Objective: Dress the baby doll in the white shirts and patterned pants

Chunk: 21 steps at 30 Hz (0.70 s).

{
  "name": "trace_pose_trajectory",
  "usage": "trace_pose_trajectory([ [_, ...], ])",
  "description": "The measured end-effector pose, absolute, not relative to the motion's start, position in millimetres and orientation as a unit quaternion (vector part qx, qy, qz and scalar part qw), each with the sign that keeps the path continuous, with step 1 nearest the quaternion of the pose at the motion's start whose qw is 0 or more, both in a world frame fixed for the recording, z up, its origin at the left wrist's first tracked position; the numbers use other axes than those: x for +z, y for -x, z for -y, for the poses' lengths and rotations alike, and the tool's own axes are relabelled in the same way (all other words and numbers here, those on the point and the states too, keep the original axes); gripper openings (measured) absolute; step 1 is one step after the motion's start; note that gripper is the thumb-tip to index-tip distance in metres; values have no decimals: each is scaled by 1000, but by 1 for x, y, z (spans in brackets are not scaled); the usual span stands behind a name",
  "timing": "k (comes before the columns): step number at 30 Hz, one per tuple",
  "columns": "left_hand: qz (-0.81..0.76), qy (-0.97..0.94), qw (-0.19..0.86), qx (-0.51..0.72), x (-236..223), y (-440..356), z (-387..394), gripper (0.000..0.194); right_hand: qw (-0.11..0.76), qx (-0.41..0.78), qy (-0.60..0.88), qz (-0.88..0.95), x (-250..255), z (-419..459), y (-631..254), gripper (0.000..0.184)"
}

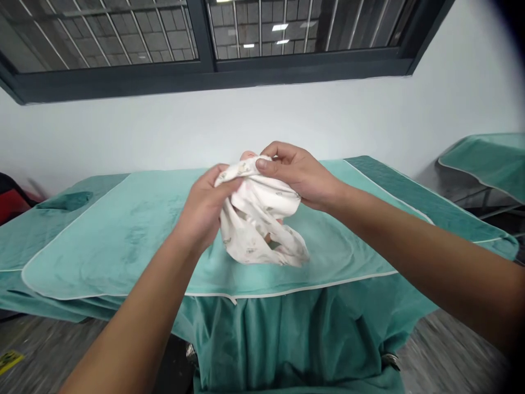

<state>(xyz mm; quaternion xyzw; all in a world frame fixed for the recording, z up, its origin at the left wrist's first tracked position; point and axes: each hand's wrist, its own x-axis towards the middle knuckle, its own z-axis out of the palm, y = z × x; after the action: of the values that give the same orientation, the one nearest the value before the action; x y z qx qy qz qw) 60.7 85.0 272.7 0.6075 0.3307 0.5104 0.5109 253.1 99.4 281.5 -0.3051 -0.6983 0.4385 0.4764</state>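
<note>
A white baby garment (262, 219) with a small print is gathered up in front of me, above the bed. My left hand (207, 200) pinches its upper left edge between thumb and fingers. On the upper right edge, my right hand (295, 172) grips the bunched fabric, thumb on the near side. The garment's lower part hangs in loose folds with a gap in it. Just behind the top edge shows a pinkish rounded thing (248, 155), mostly hidden; I cannot make out its kind. Skin-coloured bits also show through the folds.
A light green towel-like sheet (123, 241) with white edging covers the bed over darker green cloth (287, 328). Behind stands a white wall (164, 131) below a barred window (213, 65). Another green-covered surface (488, 158) is at right, and a red and black object (12, 200) at left.
</note>
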Motion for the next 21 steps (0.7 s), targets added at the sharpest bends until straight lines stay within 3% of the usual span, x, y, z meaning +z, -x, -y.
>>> trace_pose_trajectory([
  [5, -348, -601, 506, 511, 278, -65, -90, 13, 230, 528, 318, 753, 288, -105, -268, 38],
  [7, -349, -596, 535, 487, 275, -67, -89, 17, 254, 526, 325, 744, 288, -106, -267, 37],
  [10, -339, -610, 591, 403, 266, -67, -86, 37, 368, 513, 330, 702, 283, -106, -261, 39],
  [13, -316, -637, 625, 322, 259, -63, -83, 44, 406, 542, 319, 663, 273, -106, -255, 40],
  [18, -305, -589, 642, 383, 251, -57, -88, 50, 436, 592, 294, 611, 256, -107, -253, 43],
  [21, -311, -551, 645, 429, 246, -57, -94, 52, 393, 610, 291, 623, 252, -107, -257, 44],
])
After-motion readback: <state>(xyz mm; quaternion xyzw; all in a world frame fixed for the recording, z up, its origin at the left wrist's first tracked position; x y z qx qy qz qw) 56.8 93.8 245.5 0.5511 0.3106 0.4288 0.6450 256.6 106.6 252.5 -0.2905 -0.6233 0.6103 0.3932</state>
